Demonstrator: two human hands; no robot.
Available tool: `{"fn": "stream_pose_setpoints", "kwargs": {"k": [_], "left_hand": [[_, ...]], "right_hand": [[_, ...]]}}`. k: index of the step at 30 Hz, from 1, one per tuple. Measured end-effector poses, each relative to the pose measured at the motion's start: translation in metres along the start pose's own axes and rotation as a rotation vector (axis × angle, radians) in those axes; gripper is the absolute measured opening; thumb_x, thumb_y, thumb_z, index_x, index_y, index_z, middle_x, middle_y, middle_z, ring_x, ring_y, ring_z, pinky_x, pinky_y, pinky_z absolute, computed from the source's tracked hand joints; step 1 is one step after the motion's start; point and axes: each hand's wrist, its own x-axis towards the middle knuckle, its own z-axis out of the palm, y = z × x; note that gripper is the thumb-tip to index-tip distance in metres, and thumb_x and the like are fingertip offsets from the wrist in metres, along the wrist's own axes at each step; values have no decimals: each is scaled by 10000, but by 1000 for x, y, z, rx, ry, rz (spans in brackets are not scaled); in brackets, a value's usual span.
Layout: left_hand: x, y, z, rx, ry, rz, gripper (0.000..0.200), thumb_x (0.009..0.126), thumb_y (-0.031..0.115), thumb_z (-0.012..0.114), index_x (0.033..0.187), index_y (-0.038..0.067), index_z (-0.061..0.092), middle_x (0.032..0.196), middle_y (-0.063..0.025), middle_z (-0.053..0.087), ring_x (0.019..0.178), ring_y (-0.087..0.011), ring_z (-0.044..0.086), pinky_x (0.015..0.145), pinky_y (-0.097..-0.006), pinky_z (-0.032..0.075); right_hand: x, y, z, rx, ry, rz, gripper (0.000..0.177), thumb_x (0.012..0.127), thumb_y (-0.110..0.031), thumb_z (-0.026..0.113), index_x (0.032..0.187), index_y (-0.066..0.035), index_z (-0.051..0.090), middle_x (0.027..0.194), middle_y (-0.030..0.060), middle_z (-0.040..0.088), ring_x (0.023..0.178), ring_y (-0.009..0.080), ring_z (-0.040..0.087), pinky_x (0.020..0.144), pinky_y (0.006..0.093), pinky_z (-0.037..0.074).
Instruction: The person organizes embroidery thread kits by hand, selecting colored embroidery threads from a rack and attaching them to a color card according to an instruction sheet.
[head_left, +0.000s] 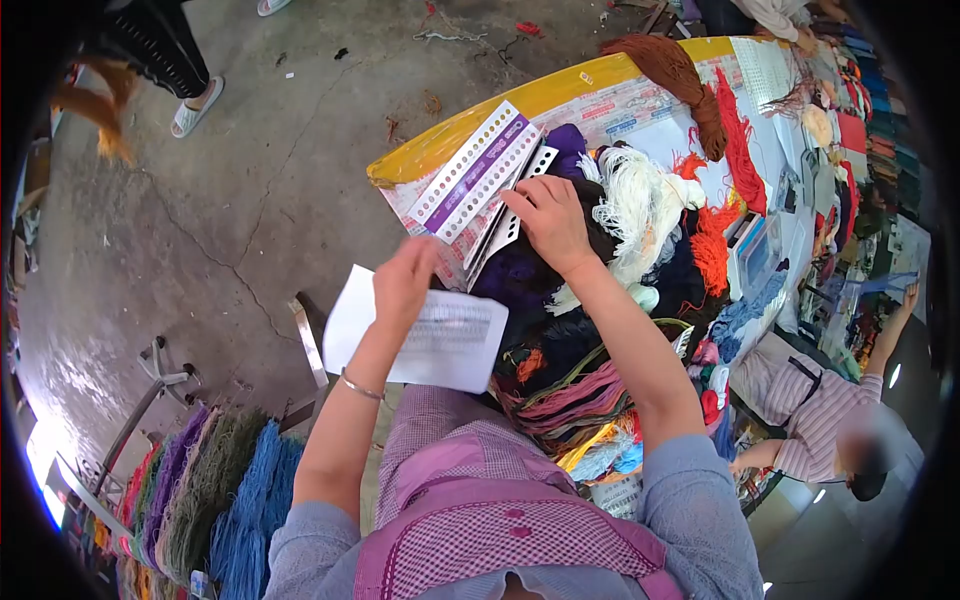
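My left hand (403, 287) is closed, its fingers drawn together and slightly blurred; what they hold, if anything, is hidden. Just below it, partly behind the wrist, a white printed sheet (455, 340) is tilted over my lap. My right hand (552, 222) grips the edge of a stack of hole-punched cards (508, 232), fingers bent over it. Left of the stack lies a white and purple colour card (478, 170) with rows of small round samples. Dark purple yarn (515, 285) lies under and beside the stack, and a white yarn skein (640, 215) is right of my hand.
A yellow-edged table (480, 128) carries brown yarn (675, 85), orange yarn (712, 250) and a clear plastic box (757, 260). Hanging skeins (250, 490) are at lower left, near a metal stand (165, 365). A co-worker (825, 420) is at right; another person's foot (197, 108) shows at upper left.
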Motion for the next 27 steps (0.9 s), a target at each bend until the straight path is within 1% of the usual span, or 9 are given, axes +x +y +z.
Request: {"fn": "stream_pose_setpoints", "kwargs": {"k": [1,6,9,13,15,19,21,25,27], "left_hand": [[7,0,-4,-62,32,-156,221,914,248,615,1096,123,632,818,-94,703,730,-297,684,650,-390,514],[20,-16,-24,91,-5,-270,223,909,302,609,1048,130,635,676,-70,672,652,-267,664,618,-389,488],[7,-22,-31,125,-49,-273,216,916,312,594,1024,131,646,665,-73,670,653,-268,665,615,-390,487],[-15,-25,-38,197,-65,-239,218,925,319,579,982,122,654,662,-78,670,655,-278,665,613,-397,487],[-26,-21,-43,247,-59,-199,230,934,325,567,962,113,652,653,-83,662,655,-301,658,610,-406,484],[-50,-7,-53,318,-42,-113,235,935,302,582,951,80,658,643,-89,657,603,-261,651,591,-348,479],[-65,2,-59,309,-47,-121,324,925,371,586,835,66,642,640,-116,631,632,-344,623,583,-421,463],[-102,19,-74,269,-182,-17,421,854,401,675,698,14,624,636,-143,613,574,-318,580,554,-387,444],[-126,28,-77,263,-244,18,406,818,392,712,697,13,632,631,-147,605,559,-292,577,544,-381,439]], "right_hand": [[0,1,0,-6,-6,-5,249,755,-107,597,995,-164,637,947,-12,564,955,191,545,836,361,440],[-3,-2,0,8,-27,-11,429,718,-39,637,1137,-130,649,1025,10,606,1017,204,564,861,363,444],[-5,-2,2,-6,-38,-19,458,729,-42,629,1179,-129,636,1071,11,614,1069,195,558,880,364,439],[-4,-15,0,2,-98,63,498,817,-38,568,1307,-124,554,1337,72,544,1274,244,476,1022,399,388],[-8,-28,-7,27,-68,103,505,831,-36,563,1327,-124,537,1362,79,527,1292,257,462,1034,408,379],[-46,-61,-38,106,9,134,332,843,-58,514,1155,-22,624,1301,93,563,1278,269,469,1031,401,388],[-79,-84,-64,167,28,193,316,823,-44,550,1128,-28,636,1277,95,571,1248,274,487,1018,402,398],[-176,-129,-112,275,51,370,295,759,-2,671,1050,-38,644,1195,108,599,1170,323,529,987,424,425],[-230,-152,-129,283,57,468,256,771,-11,649,1024,-44,650,1136,108,612,1140,321,539,963,418,435]]}}
